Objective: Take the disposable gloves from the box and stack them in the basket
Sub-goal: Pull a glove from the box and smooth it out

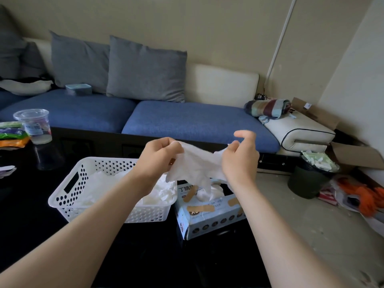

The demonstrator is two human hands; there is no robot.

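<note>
A white disposable glove is stretched in the air between both hands, its fingers hanging down over the box. My left hand pinches one side of its cuff and my right hand pinches the other. Below them a light blue glove box stands on the black table, with more white gloves bulging from its top opening. Left of the box sits a white perforated basket holding several white gloves.
A clear plastic cup and coloured packets stand at the table's far left. A blue sofa runs behind the table. A dark bin, cardboard boxes and orange clutter lie on the floor at right.
</note>
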